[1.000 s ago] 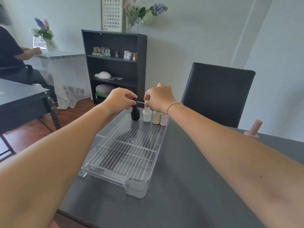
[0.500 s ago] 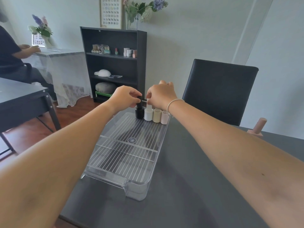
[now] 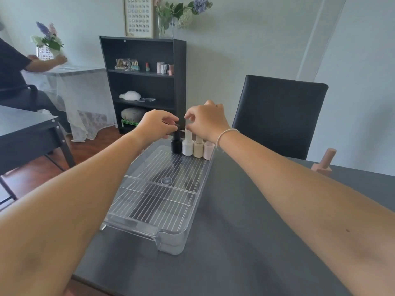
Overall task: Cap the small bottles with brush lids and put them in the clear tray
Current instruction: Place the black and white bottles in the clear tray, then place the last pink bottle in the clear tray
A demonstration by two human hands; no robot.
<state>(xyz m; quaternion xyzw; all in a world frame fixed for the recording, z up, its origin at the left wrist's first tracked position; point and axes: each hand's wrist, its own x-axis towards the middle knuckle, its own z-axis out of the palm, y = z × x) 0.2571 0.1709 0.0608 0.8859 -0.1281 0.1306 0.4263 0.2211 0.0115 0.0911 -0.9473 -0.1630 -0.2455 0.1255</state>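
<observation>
A clear ribbed tray (image 3: pixel 162 212) lies lengthwise on the dark table. At its far end stand a black bottle (image 3: pixel 176 145), a white bottle (image 3: pixel 187 146), a beige bottle (image 3: pixel 198 148) and a pink bottle (image 3: pixel 208 150) in a row, all capped. My left hand (image 3: pixel 157 124) pinches the black bottle's tall cap from the left. My right hand (image 3: pixel 208 121) hovers over the white bottle, fingers slightly apart, with the thumb tip just at the top of its cap. My right wrist hides the tops of the beige and pink bottles.
Another pink capped bottle (image 3: pixel 323 163) stands tilted on the table at the far right. A black chair (image 3: pixel 277 116) is behind the table. A black shelf (image 3: pixel 143 82) stands against the wall, and a person sits at a desk far left.
My right fingers have loosened from the white bottle's cap and lifted slightly. My left hand stays on the black bottle's cap. The view has shifted a little.
</observation>
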